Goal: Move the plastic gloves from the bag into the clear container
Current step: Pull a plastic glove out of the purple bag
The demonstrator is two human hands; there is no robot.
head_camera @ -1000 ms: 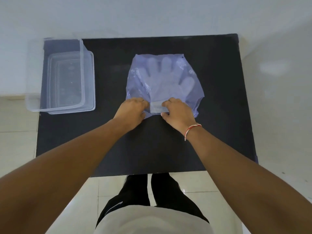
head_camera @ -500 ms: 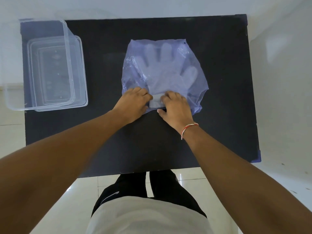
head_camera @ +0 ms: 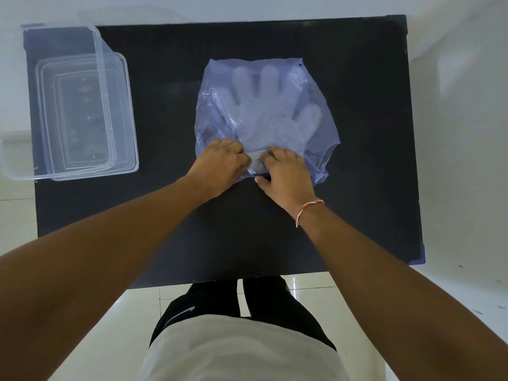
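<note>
A bluish see-through bag (head_camera: pixel 316 86) lies flat on the black table (head_camera: pixel 275 229), fingers of the plastic gloves (head_camera: pixel 264 111) showing through it and pointing away from me. My left hand (head_camera: pixel 220 166) and my right hand (head_camera: pixel 286 177) sit side by side at the bag's near edge, fingers curled on the plastic around a pale strip at the opening. Whether they pinch the bag alone or also the glove cuffs I cannot tell. The clear container (head_camera: pixel 16 160) stands at the table's far left, a lid lying under or beside it.
The table's near edge (head_camera: pixel 233 281) is just in front of my legs, and its right edge (head_camera: pixel 415 160) meets a white wall. Pale tiled floor lies below. A red-and-white thread circles my right wrist (head_camera: pixel 308 210).
My hands have drawn a little closer together on the bag's near edge. The bag and container have stayed put; only the camera view has shifted slightly.
</note>
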